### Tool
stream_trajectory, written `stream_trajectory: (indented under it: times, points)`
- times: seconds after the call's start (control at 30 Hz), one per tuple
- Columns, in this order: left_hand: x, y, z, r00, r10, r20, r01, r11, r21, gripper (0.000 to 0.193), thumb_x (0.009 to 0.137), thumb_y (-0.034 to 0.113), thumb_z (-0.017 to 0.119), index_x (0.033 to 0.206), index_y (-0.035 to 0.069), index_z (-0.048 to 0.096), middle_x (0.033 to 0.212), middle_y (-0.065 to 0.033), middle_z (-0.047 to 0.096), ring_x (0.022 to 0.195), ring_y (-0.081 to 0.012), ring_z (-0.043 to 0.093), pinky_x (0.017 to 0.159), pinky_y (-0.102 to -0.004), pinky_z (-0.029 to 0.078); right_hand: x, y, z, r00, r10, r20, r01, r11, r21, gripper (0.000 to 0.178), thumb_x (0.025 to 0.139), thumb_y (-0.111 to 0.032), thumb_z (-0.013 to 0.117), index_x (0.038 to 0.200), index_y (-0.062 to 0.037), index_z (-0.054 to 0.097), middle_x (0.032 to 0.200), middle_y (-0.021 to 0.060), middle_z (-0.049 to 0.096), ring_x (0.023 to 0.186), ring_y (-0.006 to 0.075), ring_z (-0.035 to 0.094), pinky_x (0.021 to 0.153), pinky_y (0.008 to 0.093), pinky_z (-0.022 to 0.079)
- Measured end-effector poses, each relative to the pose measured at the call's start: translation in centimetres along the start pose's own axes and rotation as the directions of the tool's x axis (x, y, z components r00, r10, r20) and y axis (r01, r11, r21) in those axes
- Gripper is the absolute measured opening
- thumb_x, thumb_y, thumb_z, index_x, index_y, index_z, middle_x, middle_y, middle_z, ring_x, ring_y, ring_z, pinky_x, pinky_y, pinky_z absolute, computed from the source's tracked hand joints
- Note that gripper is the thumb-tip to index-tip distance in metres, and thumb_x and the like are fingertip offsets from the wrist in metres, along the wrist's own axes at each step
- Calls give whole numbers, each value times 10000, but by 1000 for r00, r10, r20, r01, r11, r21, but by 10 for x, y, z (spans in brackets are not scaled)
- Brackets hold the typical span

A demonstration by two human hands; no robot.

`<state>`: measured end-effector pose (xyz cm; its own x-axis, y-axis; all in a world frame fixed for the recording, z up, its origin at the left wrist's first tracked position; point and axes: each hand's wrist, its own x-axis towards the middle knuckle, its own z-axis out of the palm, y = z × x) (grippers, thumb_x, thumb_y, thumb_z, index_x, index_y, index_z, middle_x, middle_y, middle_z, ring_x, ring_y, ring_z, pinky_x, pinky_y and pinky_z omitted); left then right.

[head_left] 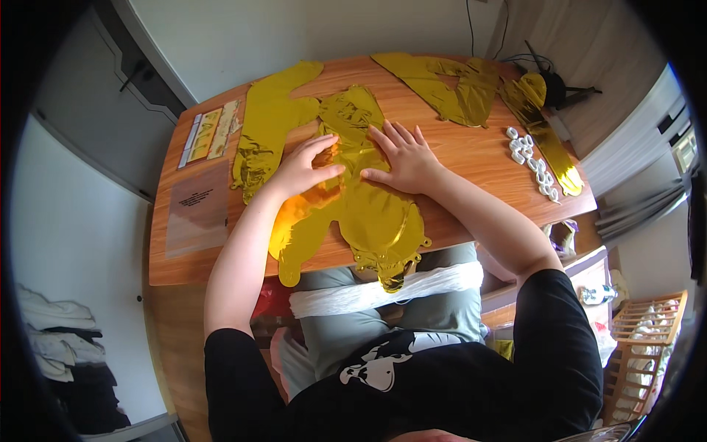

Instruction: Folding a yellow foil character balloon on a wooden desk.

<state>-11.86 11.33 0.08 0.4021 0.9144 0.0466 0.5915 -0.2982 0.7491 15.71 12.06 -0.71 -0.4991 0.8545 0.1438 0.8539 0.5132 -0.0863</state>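
A flat gold foil balloon (377,214) lies in the middle of the wooden table, its near end hanging over the front edge. My left hand (303,168) rests on its left part with thumb and fingers apart. Flat on the right side of the same foil is my right hand (406,160), fingers spread. Neither hand holds anything. To the left lies another uninflated gold foil balloon (276,110), crumpled at its near end. One more gold foil balloon (471,92) is at the back right, with a long gold foil piece (537,121) beside it.
Several small white coils (541,177) sit near the right edge of the table (471,199). A printed package (212,134) and a clear plastic bag (197,214) lie at the left. A black router (561,92) stands at the back right corner. White wrinkled material (390,291) stretches across my lap.
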Motion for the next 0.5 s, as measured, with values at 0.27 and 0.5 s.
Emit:
stream_trajectory:
  times: [0.27,0.5]
  points:
    - [16,15,-10,973,107,-206,-99,994,50,314,1025,181,587,1308,64,657,1442,-95,580,1378,-272,507,1176,-432,385,-2,3,0,1000,6,4,-6,1000,25,1085,863,-875,413,1635,-139,218,1652,239,257,1550,379,210,1252,571,133]
    - [114,3,15,904,369,-216,-236,852,467,268,972,224,608,1190,117,721,1252,-88,677,1192,-281,624,1000,-389,508,1,-2,-1,1000,-14,6,14,1000,28,1098,857,-885,400,1637,-136,209,1652,241,257,1552,375,202,1252,570,134]
